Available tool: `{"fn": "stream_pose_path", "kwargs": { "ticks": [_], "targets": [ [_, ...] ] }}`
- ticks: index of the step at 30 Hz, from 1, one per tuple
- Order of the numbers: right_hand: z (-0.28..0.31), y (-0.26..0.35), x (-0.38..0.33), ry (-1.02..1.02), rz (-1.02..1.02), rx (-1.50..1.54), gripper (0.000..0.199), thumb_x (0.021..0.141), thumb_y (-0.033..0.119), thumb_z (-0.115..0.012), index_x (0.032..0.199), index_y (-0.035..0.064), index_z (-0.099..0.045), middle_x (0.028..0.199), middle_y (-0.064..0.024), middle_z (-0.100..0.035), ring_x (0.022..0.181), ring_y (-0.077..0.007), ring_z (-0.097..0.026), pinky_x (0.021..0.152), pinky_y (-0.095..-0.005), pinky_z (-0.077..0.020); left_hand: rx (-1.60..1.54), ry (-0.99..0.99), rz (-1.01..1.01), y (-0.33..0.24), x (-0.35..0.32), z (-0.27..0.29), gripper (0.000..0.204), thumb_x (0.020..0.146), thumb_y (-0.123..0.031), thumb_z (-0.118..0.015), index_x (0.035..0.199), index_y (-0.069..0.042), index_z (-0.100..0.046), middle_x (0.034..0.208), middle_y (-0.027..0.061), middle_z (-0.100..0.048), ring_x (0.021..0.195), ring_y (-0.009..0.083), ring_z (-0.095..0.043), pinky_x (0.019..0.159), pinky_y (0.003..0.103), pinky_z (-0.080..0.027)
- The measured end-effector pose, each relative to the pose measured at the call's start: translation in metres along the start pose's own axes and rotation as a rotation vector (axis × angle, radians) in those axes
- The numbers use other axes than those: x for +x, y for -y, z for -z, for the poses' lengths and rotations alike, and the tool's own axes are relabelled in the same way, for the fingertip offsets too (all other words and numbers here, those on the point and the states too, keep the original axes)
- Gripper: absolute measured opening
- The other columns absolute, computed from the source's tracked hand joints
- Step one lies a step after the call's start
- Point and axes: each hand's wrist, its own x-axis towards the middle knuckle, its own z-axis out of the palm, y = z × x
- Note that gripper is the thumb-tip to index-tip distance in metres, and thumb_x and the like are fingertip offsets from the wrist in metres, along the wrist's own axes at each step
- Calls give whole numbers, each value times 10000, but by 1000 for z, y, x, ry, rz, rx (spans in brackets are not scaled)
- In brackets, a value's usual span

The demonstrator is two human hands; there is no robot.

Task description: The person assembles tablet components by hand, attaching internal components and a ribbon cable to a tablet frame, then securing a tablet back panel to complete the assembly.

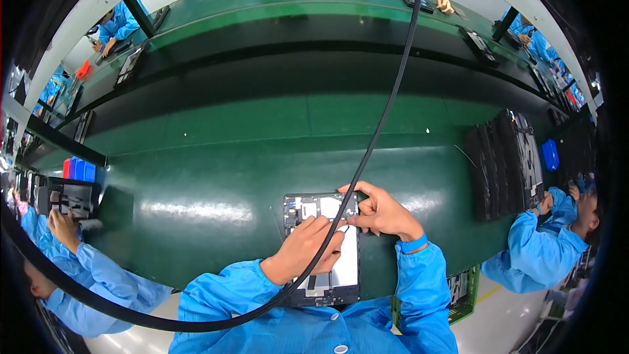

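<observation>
One tablet (350, 259), its inside bared, is lying on the surface (196, 177) before me.
My left hand (303, 246) is curling over it, fingers bunched; my right hand (388, 214) is resting half-spread at its upper right edge. I'm not managing to tell what either is gripping.

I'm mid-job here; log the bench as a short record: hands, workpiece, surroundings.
Left hand: bent over the open device; whether it grips anything is unclear
Right hand: at the device's upper right part, fingers spread along it
Workpiece: flat, dark-framed, pale panel exposed, lying on the green table
Right side: pile of dark flat devices on the table
Below right: green crate
Foreground: black cable crossing the view, partly covering the left hand
</observation>
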Motion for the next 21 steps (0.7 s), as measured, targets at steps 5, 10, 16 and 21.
{"fn": "stream_pose_path", "kwargs": {
  "ticks": [5, 10, 16, 21],
  "targets": [
    [-15, 13, 12, -20, -60, -75, 692, 901, 2, -803, 1542, 108, -566, 584, 60, -503, 515, -89, -585, 460, -281, -424, -71, 19, 71, 11, -26, -1, 345, 819, -138, -786, 1130, -11, -712, 1184, 174, -692, 940, 364, -647, 815, 472, -532],
    [-2, -13, -11, -101, -18, -23, 676, 857, -70, -795, 1490, 35, -581, 564, 39, -506, 507, -108, -625, 458, -286, -460, -146, -128, 105, 1, -18, 13, 406, 960, -257, -670, 1275, -3, -714, 1191, 150, -707, 987, 346, -651, 848, 454, -544],
    [-11, -14, -4, -39, 18, 40, 667, 880, -101, -767, 1501, -2, -545, 557, 16, -527, 494, -124, -624, 482, -290, -479, 47, -246, 480, 9, -51, 40, 348, 1001, -243, -674, 1264, -16, -698, 966, 125, -697, 873, 340, -681, 730, 449, -549],
    [-3, -25, -4, -73, 16, 21, 673, 874, -122, -745, 1497, 0, -523, 583, -47, -616, 472, -172, -662, 416, -300, -461, -72, -144, 916, 5, -47, 44, 388, 1009, -227, -676, 1362, -95, -586, 989, 244, -775, 846, 483, -762, 727, 585, -609]
  ]
}}
